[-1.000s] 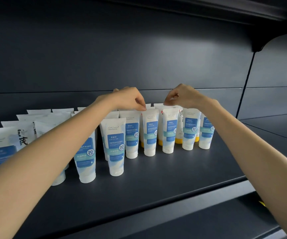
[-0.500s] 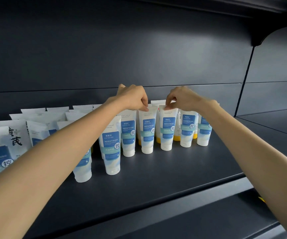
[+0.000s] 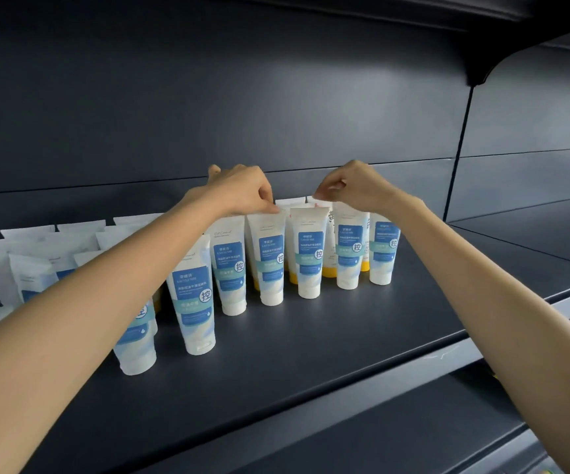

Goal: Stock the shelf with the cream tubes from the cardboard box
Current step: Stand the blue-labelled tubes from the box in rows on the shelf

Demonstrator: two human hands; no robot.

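Observation:
Several white cream tubes with blue labels stand cap-down in a row on the dark shelf (image 3: pixel 311 336). My left hand (image 3: pixel 242 193) pinches the flat top edge of one front tube (image 3: pixel 270 265). My right hand (image 3: pixel 352 186) is just to the right, its fingers curled. Its fingertips sit at the top corner of a rear yellow-capped tube (image 3: pixel 329 241), slightly above the neighbouring front tube (image 3: pixel 309 254). How firmly it holds is hard to see. The cardboard box is out of view.
More tubes (image 3: pixel 37 268) crowd the shelf's left side, several rows deep. Bare shelf lies right of the last tube (image 3: pixel 384 251) and along the front. A vertical divider (image 3: pixel 458 148) bounds the bay; an upper shelf (image 3: pixel 482 35) overhangs.
My right hand has lifted off the front tube it was pinching and now sits higher, at the rear tube's top. My left hand keeps its pinch. The view shifted slightly.

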